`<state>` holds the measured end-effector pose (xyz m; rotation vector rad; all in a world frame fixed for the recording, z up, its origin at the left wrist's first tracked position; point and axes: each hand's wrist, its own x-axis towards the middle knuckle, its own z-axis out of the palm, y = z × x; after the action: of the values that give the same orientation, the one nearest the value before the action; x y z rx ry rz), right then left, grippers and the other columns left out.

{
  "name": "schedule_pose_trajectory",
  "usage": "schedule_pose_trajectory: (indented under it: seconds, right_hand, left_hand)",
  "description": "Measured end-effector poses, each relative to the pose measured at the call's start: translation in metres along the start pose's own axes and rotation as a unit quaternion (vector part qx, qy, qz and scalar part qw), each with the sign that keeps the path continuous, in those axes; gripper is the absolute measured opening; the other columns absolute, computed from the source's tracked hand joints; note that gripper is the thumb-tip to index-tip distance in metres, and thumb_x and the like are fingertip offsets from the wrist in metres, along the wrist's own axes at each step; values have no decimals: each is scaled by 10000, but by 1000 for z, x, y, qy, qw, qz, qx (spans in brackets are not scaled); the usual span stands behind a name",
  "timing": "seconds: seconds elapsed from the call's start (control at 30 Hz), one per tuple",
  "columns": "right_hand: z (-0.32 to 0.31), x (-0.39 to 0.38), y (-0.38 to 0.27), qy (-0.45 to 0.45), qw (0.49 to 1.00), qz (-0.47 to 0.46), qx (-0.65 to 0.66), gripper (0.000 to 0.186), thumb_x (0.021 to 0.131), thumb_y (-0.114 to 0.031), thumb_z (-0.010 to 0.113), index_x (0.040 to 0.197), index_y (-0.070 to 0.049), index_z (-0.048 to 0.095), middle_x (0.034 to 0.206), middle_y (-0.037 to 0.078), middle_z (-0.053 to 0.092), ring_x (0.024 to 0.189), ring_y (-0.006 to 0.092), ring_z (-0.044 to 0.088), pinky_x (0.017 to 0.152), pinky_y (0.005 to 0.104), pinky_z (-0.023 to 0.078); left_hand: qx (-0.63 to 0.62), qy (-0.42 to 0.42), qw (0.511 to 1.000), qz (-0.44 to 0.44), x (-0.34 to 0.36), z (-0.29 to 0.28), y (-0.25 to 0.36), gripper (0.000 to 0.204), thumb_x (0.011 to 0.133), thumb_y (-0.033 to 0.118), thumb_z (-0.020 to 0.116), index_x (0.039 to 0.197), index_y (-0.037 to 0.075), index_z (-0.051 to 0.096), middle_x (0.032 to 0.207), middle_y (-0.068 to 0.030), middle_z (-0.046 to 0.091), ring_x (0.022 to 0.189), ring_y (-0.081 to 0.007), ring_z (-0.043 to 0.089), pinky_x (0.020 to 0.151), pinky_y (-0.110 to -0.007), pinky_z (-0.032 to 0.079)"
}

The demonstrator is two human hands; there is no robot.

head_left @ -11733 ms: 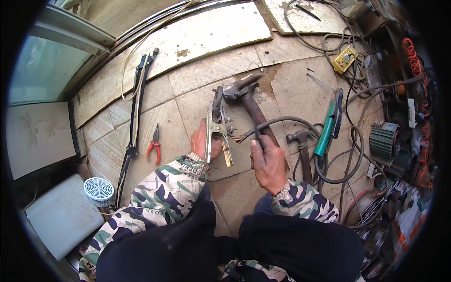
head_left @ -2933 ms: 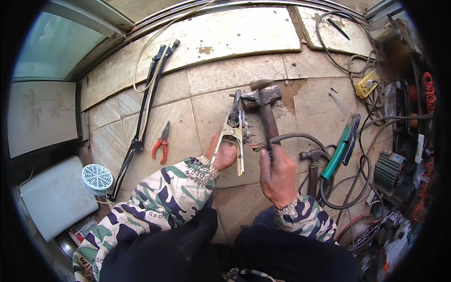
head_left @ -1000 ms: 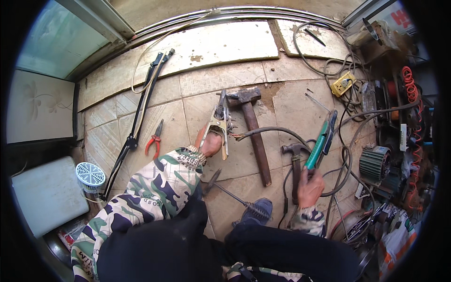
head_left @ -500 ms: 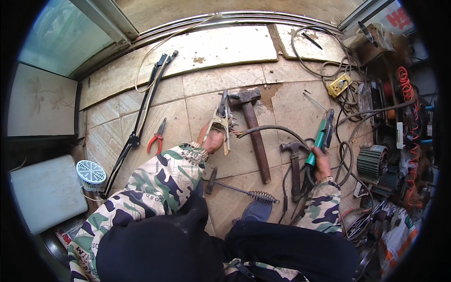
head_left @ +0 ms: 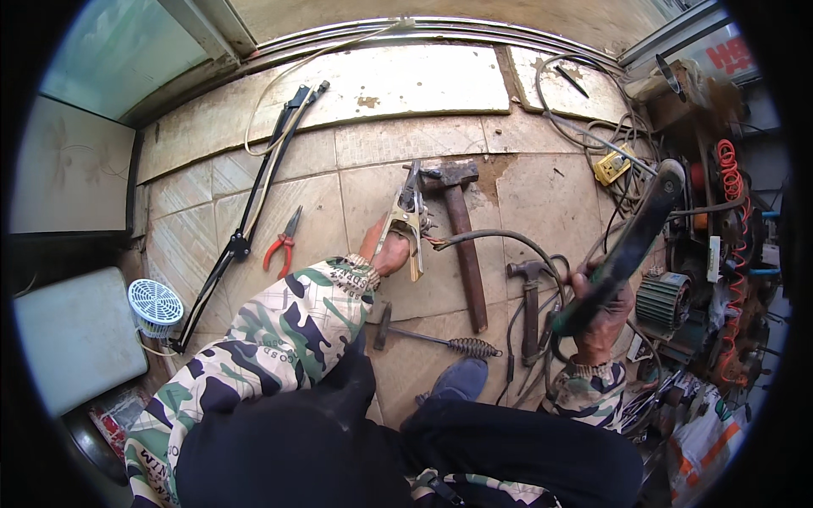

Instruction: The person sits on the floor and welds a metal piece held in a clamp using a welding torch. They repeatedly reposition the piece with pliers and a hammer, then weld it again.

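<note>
My left hand (head_left: 391, 254) is closed around an earth clamp (head_left: 405, 223) with bare copper strands at its cable end. The clamp's jaws lie beside the head of a sledgehammer (head_left: 461, 237) on the tiles; a small metal piece (head_left: 412, 176) shows at them. On the right, my right hand (head_left: 605, 317) grips a welding electrode holder (head_left: 637, 245), raised and tilted, its dark jaw end toward the far right. A thin welding rod (head_left: 605, 144) sticks out of that end toward the far left. A claw hammer (head_left: 530, 305) lies left of this hand.
Red-handled pliers (head_left: 283, 244) and a folding black lamp arm (head_left: 246, 229) lie on the left. A spring-handled chipping hammer (head_left: 470, 346) lies near my shoe (head_left: 457, 381). Cables, a yellow socket box (head_left: 613, 165) and a green finned motor (head_left: 665, 300) crowd the right side. Pale boards (head_left: 406, 80) lie along the doorway.
My right hand has lifted and turned the electrode holder, bringing its jaw end up and to the right, with the rod now higher. My left hand stays on the earth clamp.
</note>
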<state>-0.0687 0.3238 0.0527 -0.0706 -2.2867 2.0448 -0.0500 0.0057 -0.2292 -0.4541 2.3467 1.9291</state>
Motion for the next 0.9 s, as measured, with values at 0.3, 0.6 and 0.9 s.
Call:
schedule_pose_trajectory:
  seconds: [0.3,0.6,0.9]
  right_hand:
    - [47,5,-17,-110,991,70,-43,248,936,-126,754,1091,29,639,777,81,672,634,151,664,589,272,553]
    - [92,-13,19,-100,983,150,19,249,780,14,606,1013,14,696,860,22,701,715,110,636,686,257,521]
    - [116,-32,59,-98,988,102,-62,232,788,59,611,1003,15,685,848,51,708,804,122,648,759,288,528]
  left_hand:
    - [-70,-17,997,4,1,10,6,403,937,282,601,1220,-3,632,1080,-263,717,1041,-459,682,889,-477,546]
    - [-37,-11,999,5,-1,2,12,399,947,280,602,1241,12,631,1103,-246,719,1060,-431,687,901,-454,542]
    - [-21,4,1000,-9,-3,2,4,396,945,275,608,1243,14,635,1136,-253,715,1086,-430,682,916,-455,537]
